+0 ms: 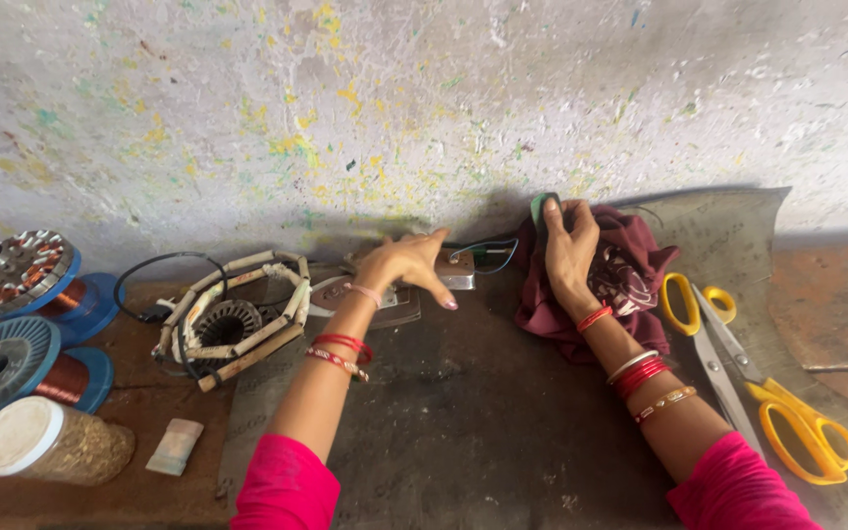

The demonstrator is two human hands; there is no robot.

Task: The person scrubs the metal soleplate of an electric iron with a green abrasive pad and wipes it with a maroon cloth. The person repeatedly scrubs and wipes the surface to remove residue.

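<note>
Nearest the camera, two forearms in pink sleeves and red bangles reach away over a dark grey mat (463,412) laid on the worn brown bench. At the near left a jar (46,442) with a white lid lies on its side, a small folded slip of paper (175,444) beside it, and two blue spools of copper wire (22,363) rest further left, parked out of the working area yet within reach.

Further in, the left hand (406,263) hovers palm-down with its fingers spread and slightly drooped, gripping nothing. It hangs just above a flat metal plate (385,294), close beside a stator winding (233,319) whose coils are sleeved in pale tubing, with black leads curling off toward the wall. A finished-looking wound core (12,270) sits on the far blue spool.

On the other side, yellow-handled scissors (738,368) lie open on the mat, apart from the right forearm.

Farthest in, against the paint-flecked wall, the right hand (569,250) presses into a crumpled maroon cloth (620,280), fingers held together and curled around a small dark green object (542,208) at the cloth's upper edge. It may be a pad or a cap; the view is too dim to settle that. The cloth is bunched up at the wall, apparently cushioning what the hand holds.
</note>
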